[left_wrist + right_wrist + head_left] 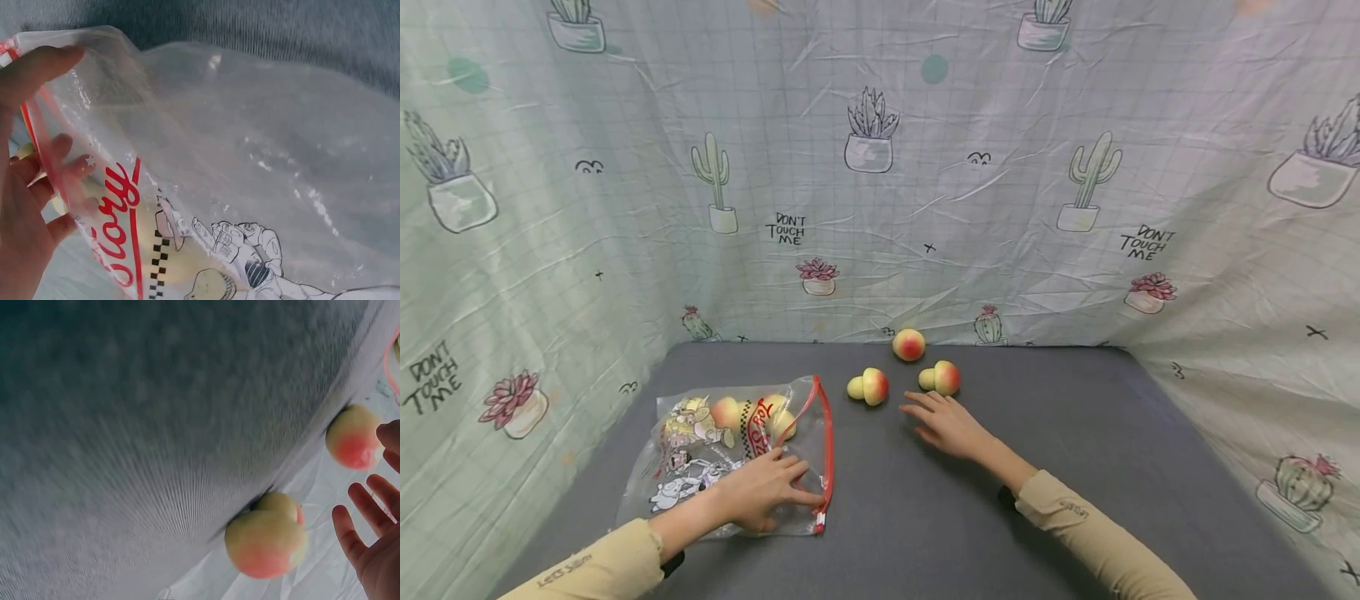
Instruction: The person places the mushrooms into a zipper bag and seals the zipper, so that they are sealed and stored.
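Left hand (760, 493) grips the zip bag (700, 450) printed "Story".
Right hand (946, 425), fingers spread, nears a peach (940, 377); the wall cloth (880, 167) reads "DON'T TOUCH ME".

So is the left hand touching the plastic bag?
Touching. In the left wrist view the left hand pinches the plastic bag's red-edged opening, thumb outside and fingers showing through the film. The head view agrees.

Both arms reach forward in tan long sleeves. The left hand (765, 492) lies low and palm down, its fingers (55, 147) loosely curled, with the thumb set apart on the opposite side. The right hand (947, 424) stretches farther ahead, palm down, its fingers (361, 507) straight and slightly spread, holding nothing.
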